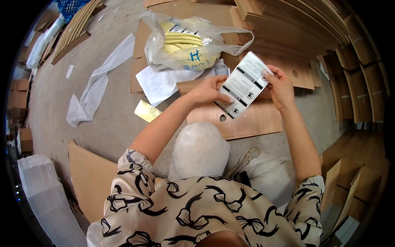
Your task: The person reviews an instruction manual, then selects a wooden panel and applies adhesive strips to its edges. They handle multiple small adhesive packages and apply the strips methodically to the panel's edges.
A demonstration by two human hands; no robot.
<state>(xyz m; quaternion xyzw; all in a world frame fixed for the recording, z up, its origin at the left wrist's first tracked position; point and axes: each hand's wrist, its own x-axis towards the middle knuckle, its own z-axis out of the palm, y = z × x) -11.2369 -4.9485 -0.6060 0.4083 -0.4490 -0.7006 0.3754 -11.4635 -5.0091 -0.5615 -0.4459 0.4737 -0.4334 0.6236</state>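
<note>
A white sheet of labels (242,85) with black printed blocks is held tilted in front of me. My left hand (209,90) grips its lower left edge between thumb and fingers. At the upper right edge, my right hand (280,87) pinches the same sheet. Beneath it lies a flat brown wood-grain cardboard piece (255,125) with a round hole. Beyond my left hand, a clear plastic bag (154,47) holds a stack of yellow sheets (181,41). White papers (158,86) lie in front of the bag, and a small yellow sheet (147,111) rests on the floor.
Stacked brown cardboard (288,24) fills the far right, with open cardboard boxes (349,173) along the right side. A plastic film strip (98,80) lies on the floor at left. A plastic-wrapped block (45,193) and a cardboard sheet (90,177) are at lower left.
</note>
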